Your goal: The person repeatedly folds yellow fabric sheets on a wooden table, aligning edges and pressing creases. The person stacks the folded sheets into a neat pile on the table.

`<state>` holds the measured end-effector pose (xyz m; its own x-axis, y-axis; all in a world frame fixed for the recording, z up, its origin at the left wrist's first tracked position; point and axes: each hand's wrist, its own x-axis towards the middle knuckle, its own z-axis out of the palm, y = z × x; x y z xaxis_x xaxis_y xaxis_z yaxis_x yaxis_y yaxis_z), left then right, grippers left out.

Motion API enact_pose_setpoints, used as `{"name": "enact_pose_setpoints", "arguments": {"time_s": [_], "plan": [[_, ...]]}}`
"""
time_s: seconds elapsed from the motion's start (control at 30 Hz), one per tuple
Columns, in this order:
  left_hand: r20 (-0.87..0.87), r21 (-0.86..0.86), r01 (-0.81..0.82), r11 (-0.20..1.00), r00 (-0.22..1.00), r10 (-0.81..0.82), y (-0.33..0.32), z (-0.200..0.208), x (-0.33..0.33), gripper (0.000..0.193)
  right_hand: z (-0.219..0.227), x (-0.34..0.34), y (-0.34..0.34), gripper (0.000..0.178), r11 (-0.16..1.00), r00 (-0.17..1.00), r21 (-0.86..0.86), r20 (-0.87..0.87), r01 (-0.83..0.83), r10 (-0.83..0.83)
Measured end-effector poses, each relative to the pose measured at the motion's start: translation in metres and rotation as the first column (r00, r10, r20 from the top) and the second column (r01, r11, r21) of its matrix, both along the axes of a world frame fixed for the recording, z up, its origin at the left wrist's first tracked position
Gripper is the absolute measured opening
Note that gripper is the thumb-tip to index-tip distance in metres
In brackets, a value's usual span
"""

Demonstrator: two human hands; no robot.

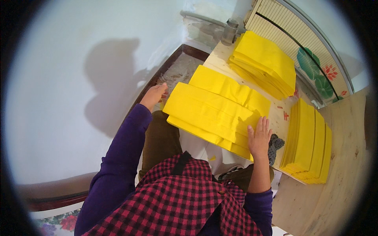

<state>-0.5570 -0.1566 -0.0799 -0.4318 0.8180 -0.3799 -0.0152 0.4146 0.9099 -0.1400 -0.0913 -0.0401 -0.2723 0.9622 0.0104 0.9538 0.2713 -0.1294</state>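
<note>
Folded yellow cloth pieces (pixel 208 110) lie overlapping in front of me, across the near edge of the table. My right hand (pixel 259 137) rests flat on their right end, fingers stretched out. At their left end is my left hand (pixel 154 95), close beside the edge, with its fingers extended and nothing visible in them. Whether its fingertips touch the cloth, I cannot tell. A thick stack of folded yellow cloth (pixel 265 63) sits farther back on the table, and another yellow stack (pixel 305 143) stands to the right, its layers fanned at the side.
A clear jar (pixel 230 32) stands at the table's far left corner. Dark grey knitted material (pixel 275 148) lies beside my right hand. Whitish loose strands (pixel 177 72) are beyond my left hand, near the wall. A ribbed panel with painted leaves (pixel 311 67) rises behind the table.
</note>
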Motion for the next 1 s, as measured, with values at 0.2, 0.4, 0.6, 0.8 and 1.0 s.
{"name": "enact_pose_setpoints", "arguments": {"time_s": [0.2,0.4,0.6,0.8,1.0], "plan": [[-0.125,0.008,0.075,0.997,0.989,-0.074,0.022,0.011,0.025,0.043,-0.004,0.009,0.029,0.041,0.997,0.931,0.057,-0.359,-0.053,0.07],[-0.115,0.061,0.08,0.995,0.991,-0.072,0.031,-0.004,0.022,0.026,0.009,0.005,0.069,0.03,0.969,0.897,0.084,-0.368,-0.231,0.246],[-0.038,0.267,-0.022,0.963,0.999,0.033,0.022,0.017,0.038,0.014,0.017,-0.033,0.084,0.036,0.918,0.832,-0.031,-0.434,-0.396,0.345],[-0.08,0.575,0.04,0.817,0.997,0.008,0.006,0.079,0.058,0.012,0.042,-0.062,0.092,0.045,0.804,0.679,-0.155,-0.639,-0.574,0.361],[-0.304,0.651,0.178,0.738,0.952,0.038,-0.013,0.129,0.07,0.012,0.081,-0.029,0.093,0.042,0.714,0.802,-0.403,-0.456,-0.573,0.386]]}}
